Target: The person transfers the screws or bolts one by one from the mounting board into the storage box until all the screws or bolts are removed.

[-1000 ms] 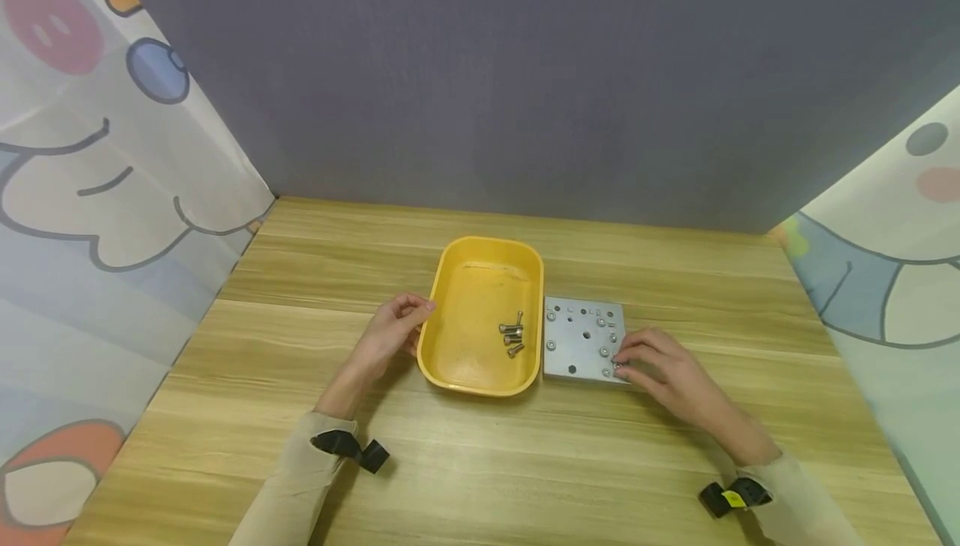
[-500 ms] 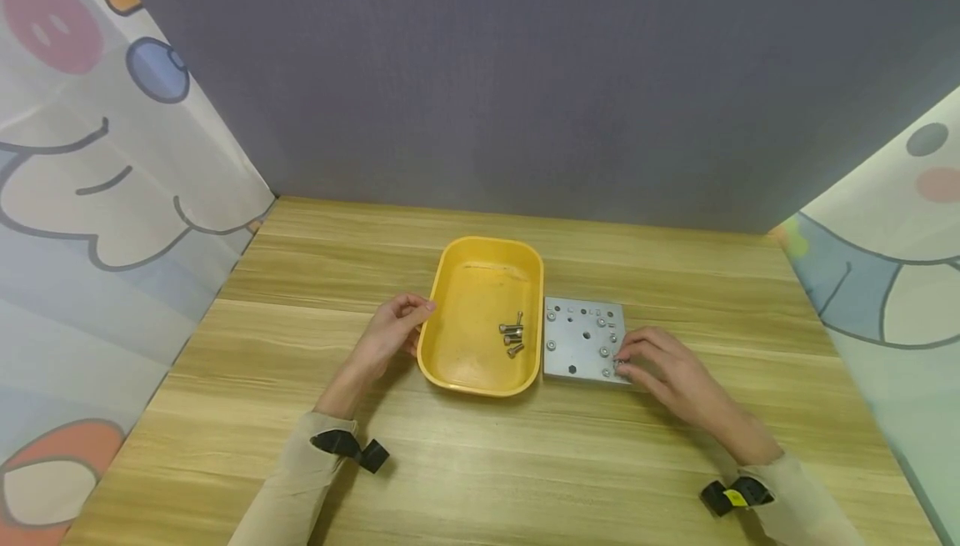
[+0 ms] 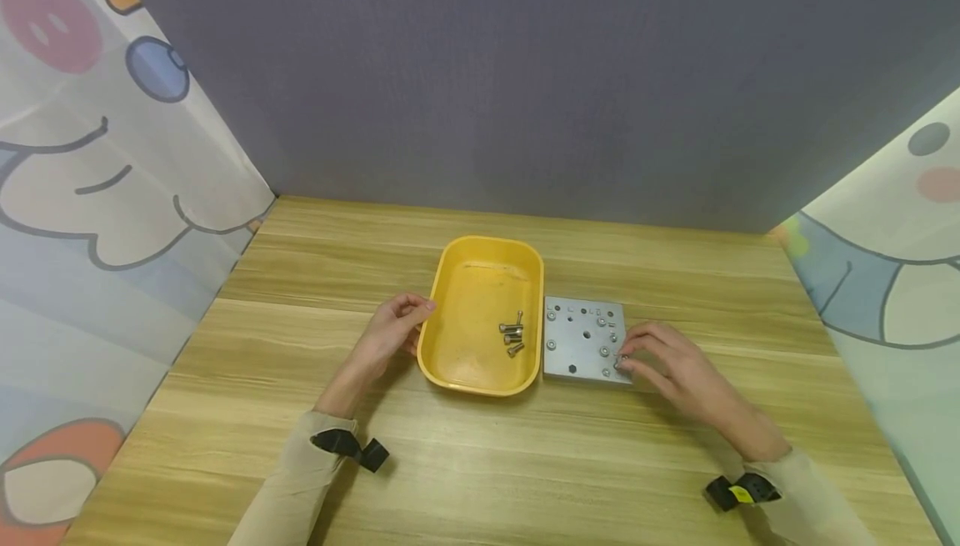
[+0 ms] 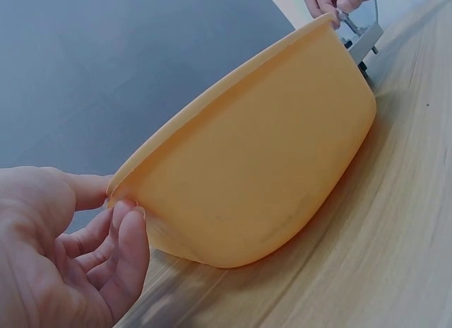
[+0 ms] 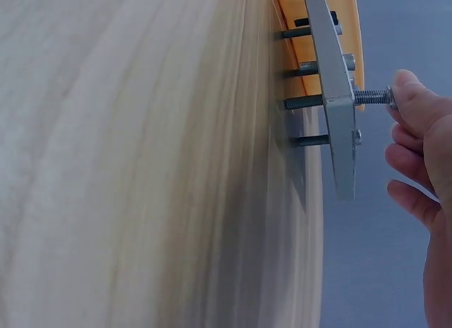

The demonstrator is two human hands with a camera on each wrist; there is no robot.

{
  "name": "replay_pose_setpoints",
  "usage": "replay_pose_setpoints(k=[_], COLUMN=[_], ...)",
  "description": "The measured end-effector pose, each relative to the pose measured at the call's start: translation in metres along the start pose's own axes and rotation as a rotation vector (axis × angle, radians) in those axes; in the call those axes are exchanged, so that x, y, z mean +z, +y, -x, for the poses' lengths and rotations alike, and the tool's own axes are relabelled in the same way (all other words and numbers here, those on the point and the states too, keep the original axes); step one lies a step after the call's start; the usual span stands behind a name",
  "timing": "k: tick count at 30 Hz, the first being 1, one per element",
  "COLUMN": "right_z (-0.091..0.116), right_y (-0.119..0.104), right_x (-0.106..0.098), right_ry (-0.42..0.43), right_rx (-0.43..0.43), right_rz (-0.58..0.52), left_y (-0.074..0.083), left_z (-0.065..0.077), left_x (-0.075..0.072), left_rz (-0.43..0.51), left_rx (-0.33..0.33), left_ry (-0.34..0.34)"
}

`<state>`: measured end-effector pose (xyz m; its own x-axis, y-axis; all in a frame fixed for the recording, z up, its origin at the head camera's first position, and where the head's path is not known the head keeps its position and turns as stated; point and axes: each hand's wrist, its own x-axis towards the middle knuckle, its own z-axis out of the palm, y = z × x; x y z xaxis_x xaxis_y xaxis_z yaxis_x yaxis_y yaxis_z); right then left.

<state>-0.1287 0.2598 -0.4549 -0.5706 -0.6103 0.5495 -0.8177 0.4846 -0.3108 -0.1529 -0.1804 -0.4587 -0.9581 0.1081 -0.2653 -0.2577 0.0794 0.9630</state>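
In the head view my left hand (image 3: 390,329) holds the left rim of a yellow plastic tray (image 3: 480,296). Thumb and fingers pinch that rim in the left wrist view. My right hand (image 3: 671,367) is at the near right corner of a silver metal plate (image 3: 587,354). Its thumb and fingertips pinch the head of a bolt (image 5: 373,97), whose threaded shank stands out from the plate's upper face in the right wrist view. Other bolts sit in the plate, their shanks (image 5: 305,102) poking out beneath it. Several loose bolts (image 3: 513,339) lie in the tray's right side.
The plate stands right beside the tray's right wall, raised over the wooden table (image 3: 480,454). A dark grey panel (image 3: 480,79) rises behind the table. Curtains printed with cartoons (image 3: 135,154) hang at both sides.
My right hand has shifted slightly to the right with the bolt between its fingertips. The left hand, tray, plate and loose bolts stay where they were.
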Motion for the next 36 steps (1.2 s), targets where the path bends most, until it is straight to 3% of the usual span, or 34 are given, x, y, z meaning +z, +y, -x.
replay_pose_setpoints(k=[29, 36], right_z=[-0.032, -0.04], right_y=[0.006, 0.006], right_x=[-0.005, -0.002], right_ry=[-0.04, -0.068], right_rx=[-0.067, -0.046], right_rz=[0.09, 0.098], left_y=[0.001, 0.001], left_z=[-0.001, -0.001], left_x=[0.001, 0.001], left_rz=[0.005, 0.002], left_rx=[-0.018, -0.02], left_ry=[0.009, 0.007])
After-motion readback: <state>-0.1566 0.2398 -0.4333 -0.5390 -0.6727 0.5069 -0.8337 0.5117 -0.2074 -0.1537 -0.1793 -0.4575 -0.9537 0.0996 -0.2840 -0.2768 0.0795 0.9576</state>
